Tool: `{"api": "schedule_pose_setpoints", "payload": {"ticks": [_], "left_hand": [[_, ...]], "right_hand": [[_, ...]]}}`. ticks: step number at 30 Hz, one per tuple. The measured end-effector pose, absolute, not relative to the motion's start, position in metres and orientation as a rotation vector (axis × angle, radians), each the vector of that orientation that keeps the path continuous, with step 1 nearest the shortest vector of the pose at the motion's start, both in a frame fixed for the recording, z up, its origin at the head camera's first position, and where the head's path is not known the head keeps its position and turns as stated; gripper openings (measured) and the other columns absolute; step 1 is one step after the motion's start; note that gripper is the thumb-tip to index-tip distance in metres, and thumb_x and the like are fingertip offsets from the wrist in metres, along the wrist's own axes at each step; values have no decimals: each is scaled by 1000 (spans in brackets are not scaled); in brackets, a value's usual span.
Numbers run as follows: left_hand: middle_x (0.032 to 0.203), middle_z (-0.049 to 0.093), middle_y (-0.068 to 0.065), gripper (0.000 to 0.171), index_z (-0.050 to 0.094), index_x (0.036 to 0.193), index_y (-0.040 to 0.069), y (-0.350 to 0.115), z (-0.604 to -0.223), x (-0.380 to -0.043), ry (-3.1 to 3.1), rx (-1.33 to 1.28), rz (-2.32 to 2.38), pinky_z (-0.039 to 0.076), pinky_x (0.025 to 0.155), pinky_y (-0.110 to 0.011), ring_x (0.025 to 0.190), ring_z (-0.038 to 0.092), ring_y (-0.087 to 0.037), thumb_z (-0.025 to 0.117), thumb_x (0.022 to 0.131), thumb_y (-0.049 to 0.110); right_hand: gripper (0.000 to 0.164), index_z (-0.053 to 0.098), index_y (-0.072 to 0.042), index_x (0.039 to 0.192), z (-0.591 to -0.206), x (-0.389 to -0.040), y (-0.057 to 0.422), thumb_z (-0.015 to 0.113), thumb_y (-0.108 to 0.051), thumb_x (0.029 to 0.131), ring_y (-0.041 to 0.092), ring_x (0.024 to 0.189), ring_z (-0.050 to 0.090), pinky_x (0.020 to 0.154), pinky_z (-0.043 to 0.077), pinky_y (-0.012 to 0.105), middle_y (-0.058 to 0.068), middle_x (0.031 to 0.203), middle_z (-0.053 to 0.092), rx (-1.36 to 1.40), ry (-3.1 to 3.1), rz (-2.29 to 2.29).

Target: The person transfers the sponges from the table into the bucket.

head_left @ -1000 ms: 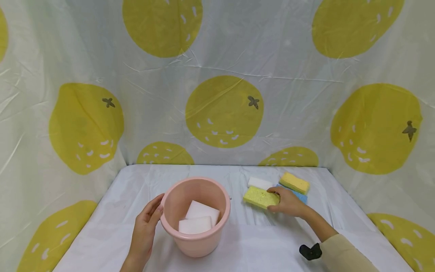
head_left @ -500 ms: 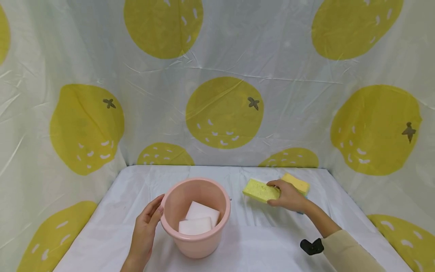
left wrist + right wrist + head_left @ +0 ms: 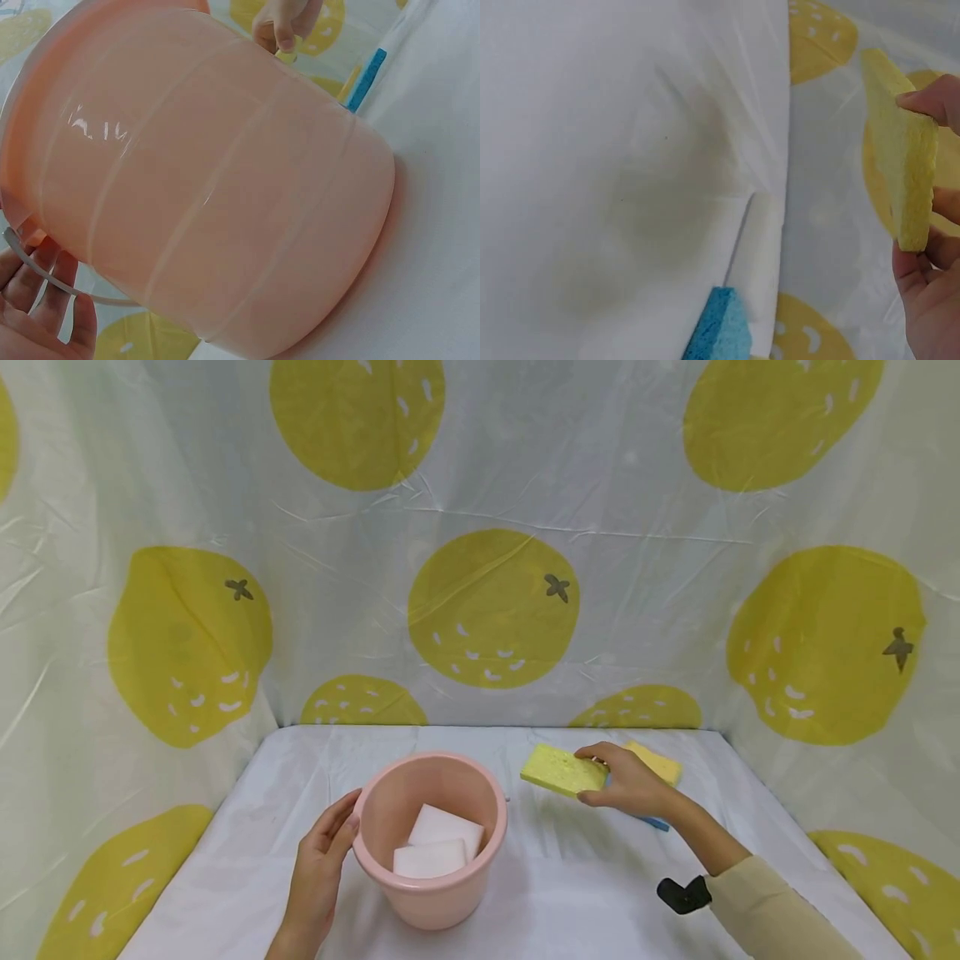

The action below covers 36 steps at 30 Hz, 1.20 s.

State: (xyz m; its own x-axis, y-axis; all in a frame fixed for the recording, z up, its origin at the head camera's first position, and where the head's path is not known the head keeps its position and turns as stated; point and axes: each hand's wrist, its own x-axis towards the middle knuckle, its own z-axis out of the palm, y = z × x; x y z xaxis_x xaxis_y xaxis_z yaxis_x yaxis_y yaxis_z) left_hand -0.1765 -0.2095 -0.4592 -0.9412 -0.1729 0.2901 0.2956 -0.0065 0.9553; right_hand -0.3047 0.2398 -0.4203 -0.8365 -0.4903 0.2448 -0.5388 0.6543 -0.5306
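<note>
A yellow-green sponge [image 3: 562, 770] is held up off the table by my right hand [image 3: 630, 785], pinched at its right end between thumb and fingers. The right wrist view shows the same sponge [image 3: 901, 150] upright on its edge, clear of the cloth. My left hand [image 3: 318, 860] grips the left side of the rim of a pink bucket [image 3: 438, 902], which stands on the table. Inside the bucket lie two white sponges [image 3: 429, 858], one partly over the other. Behind the right hand, a yellow sponge [image 3: 660, 766] and a blue sponge [image 3: 656, 822] are partly hidden.
A white cloth covers the table [image 3: 570, 893]. Lemon-print sheets [image 3: 495, 610] rise at the back and both sides. The bucket's thin pale handle [image 3: 45, 274] hangs by the left fingers. A black piece [image 3: 684, 895] sits by the right sleeve.
My right hand has lifted the yellow-green sponge off the table and carried it slightly left toward the bucket. The white sponge behind it is now covered from the head view. The left hand stays put.
</note>
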Motion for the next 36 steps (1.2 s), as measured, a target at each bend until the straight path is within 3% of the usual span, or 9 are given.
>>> {"api": "schedule_pose_setpoints", "payload": {"ticks": [5, 10, 25, 36], "left_hand": [[142, 61, -11, 39, 57, 145, 2, -210, -459, -176, -1949, -129, -2021, 47, 100, -20, 127, 58, -11, 57, 109, 18], [143, 60, -13, 39, 57, 145, 1, -211, -459, -175, -1948, -144, -2009, 47, 100, -20, 127, 58, -12, 56, 109, 17], [141, 61, -13, 39, 56, 145, 0, -210, -460, -175, -1951, -140, -2015, 48, 99, -21, 125, 59, -12, 57, 109, 16], [142, 61, -12, 39, 56, 145, 0, -210, -459, -176, -1956, -136, -2006, 48, 99, -20, 125, 59, -11, 56, 109, 17]], "right_hand": [[65, 61, -1, 138, -412, -305, 233, 84, -30, 85, 32, 114, 57, 93, 50, 57, 12, 134, 62, 886, -2771, 978], [63, 63, -6, 136, -400, -303, 221, 85, -32, 84, 26, 109, 57, 90, 52, 51, 6, 132, 63, 907, -2755, 967], [62, 64, -9, 137, -370, -294, 181, 86, -30, 83, 23, 108, 56, 87, 51, 46, 2, 131, 63, 1044, -2708, 959], [61, 63, -11, 136, -357, -293, 155, 85, -30, 83, 23, 115, 56, 95, 50, 50, -1, 130, 61, 1205, -2674, 961]]}}
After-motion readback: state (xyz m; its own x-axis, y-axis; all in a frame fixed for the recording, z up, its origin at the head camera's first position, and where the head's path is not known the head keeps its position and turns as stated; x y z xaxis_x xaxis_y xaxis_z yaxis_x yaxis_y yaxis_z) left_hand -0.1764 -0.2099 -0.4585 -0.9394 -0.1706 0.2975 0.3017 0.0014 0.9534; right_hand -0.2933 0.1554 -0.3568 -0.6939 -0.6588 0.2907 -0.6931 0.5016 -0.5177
